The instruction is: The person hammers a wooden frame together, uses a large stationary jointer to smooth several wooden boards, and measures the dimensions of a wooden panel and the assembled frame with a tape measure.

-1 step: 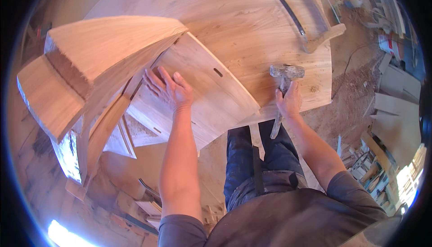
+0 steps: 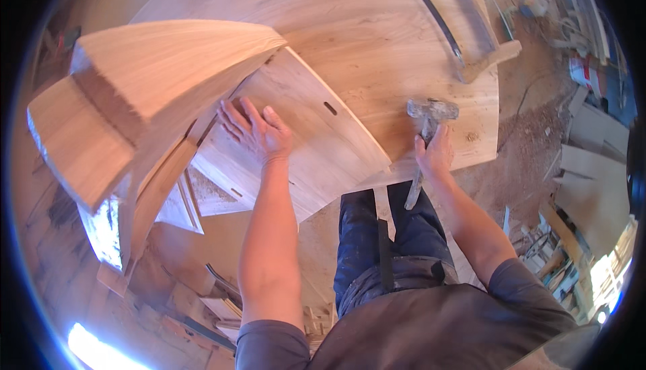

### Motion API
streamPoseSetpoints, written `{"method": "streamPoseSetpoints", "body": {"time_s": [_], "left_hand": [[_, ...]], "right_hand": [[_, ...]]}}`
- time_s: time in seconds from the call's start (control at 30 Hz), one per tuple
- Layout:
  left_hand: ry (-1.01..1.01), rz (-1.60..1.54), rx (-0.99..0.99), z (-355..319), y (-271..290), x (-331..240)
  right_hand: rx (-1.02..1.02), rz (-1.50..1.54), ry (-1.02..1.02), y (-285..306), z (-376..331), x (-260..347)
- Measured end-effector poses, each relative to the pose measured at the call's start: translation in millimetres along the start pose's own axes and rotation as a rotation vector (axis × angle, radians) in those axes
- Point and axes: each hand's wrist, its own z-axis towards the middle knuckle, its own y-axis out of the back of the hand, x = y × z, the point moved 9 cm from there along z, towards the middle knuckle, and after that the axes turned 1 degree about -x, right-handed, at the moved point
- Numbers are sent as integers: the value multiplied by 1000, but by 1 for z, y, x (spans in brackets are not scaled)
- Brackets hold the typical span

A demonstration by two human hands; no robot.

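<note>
My left hand (image 2: 259, 131) lies with spread fingers on a pale wooden panel (image 2: 316, 138), close to where the panel meets a thick curved wooden piece (image 2: 182, 67). One small dark slot shows near the panel's right edge, and others sit lower down. In my right hand (image 2: 437, 151) is a hammer (image 2: 431, 109), gripped by its wooden handle, its worn head pointing away from me. The hammer is over the near right part of a broad wooden board (image 2: 350, 53).
A handsaw (image 2: 431, 16) with a wooden handle lies at the board's far right. Wood offcuts (image 2: 568, 242) are heaped on the floor at the right, near a white and red bucket (image 2: 584, 77). Sawdust and scraps cover the floor (image 2: 531, 121).
</note>
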Motion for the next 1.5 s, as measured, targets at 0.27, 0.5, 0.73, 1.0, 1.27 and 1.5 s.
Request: {"method": "streamPoseSetpoints", "body": {"time_s": [0.27,0.5,0.73,1.0,1.27,1.5], "left_hand": [[54,12,58,-4,1,4],[85,-17,77,0,5,1],[507,-377,826,-23,-43,40],[497,-416,733,-19,-28,30],[505,-463,696,-18,-15,33],[515,-544,739,-25,-16,31]], "right_hand": [[8,2,72,0,-1,7],[45,-11,59,3,3,5],[610,1024,-709,-26,11,-14],[590,815,-465,2,92,124],[493,840,-75,10,180,260],[508,787,-17,7,177,260]]}}
